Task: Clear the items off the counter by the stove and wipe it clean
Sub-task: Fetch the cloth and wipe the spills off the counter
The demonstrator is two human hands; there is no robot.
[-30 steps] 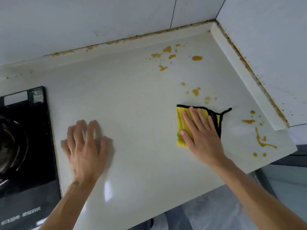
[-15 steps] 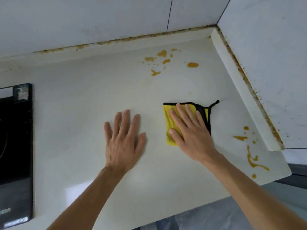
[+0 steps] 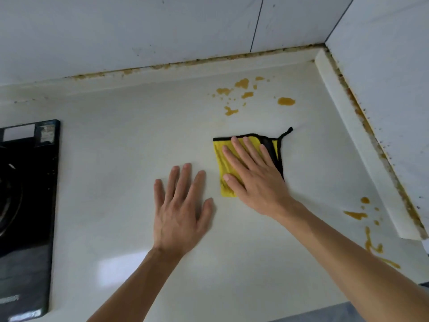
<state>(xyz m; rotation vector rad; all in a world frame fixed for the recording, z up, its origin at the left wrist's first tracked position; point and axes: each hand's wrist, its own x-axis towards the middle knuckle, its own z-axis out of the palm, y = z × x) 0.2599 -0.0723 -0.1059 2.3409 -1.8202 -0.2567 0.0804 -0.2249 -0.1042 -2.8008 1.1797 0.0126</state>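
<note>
A person's left hand (image 3: 180,209) lies flat and open on the bench (image 3: 116,182), having slid from beside the stove (image 3: 25,205) to just left of the cloth (image 3: 226,167). The right hand (image 3: 251,176), fingers spread, presses the yellow cloth flat rather than gripping it. The spots that lay just beyond the cloth a second ago are gone, so wiping is under way. Right of the cloth, near the raised edge strip (image 3: 362,140), brown streaks (image 3: 369,231) remain; beyond it, a cluster of orange drips (image 3: 243,94) awaits. No loose items obstruct.

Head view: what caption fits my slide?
Right hand presses yellow cloth on stained counter; left hand flat beside it.
</note>
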